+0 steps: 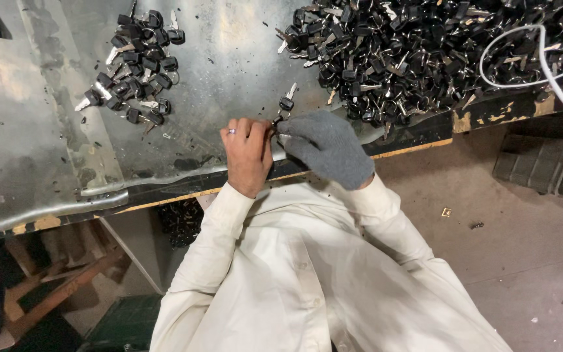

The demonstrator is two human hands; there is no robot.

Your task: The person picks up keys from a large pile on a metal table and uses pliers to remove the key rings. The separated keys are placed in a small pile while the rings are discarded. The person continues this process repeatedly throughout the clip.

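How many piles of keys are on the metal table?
2: a small pile at the upper left and a big pile at the upper right, running past the frame edge. One loose key lies between.

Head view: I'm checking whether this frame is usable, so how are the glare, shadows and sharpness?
Head view: the metal sheet throws soft glare at top centre; the big key pile merges into one dark mass, though single keys stay readable; the left hand and gloved right hand are fairly sharp; the lower left under the bench is deep shadow.
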